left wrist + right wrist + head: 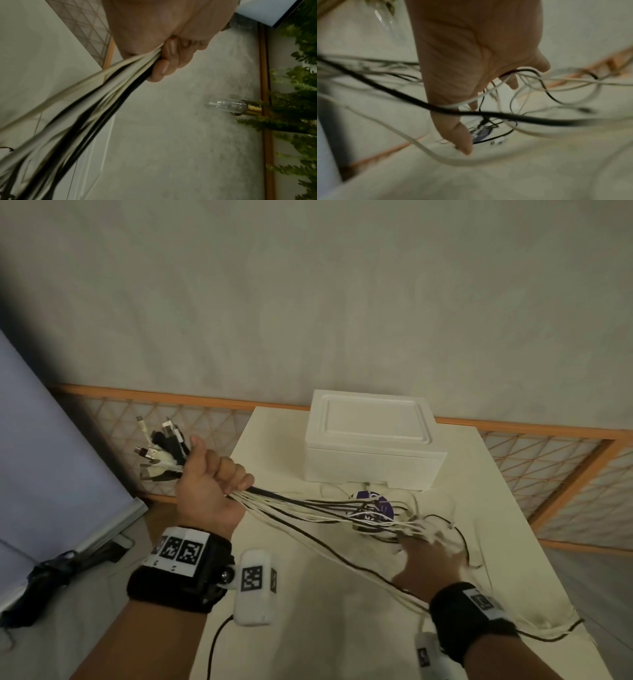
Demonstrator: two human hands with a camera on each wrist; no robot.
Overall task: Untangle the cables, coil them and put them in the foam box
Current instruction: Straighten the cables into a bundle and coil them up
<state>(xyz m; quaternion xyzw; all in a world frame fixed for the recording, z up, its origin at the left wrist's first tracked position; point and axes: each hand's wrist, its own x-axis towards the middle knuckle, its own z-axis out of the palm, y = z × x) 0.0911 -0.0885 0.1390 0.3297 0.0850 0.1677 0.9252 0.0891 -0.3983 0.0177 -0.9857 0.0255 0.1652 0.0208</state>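
Untangling step: my left hand (209, 484) fists the cables (308, 508) at nine o'clock; my right hand (428, 559), fingers spread, combs the desk tangle. Next, free one strand. Foam box (370, 450) sits lidded at twelve.

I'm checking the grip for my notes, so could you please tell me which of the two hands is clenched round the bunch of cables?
The left hand: it grips the cables near their plugs, while the right hand is spread among loose strands.

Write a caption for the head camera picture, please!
Left hand grips a bundle of cables; right hand combs the tangle.
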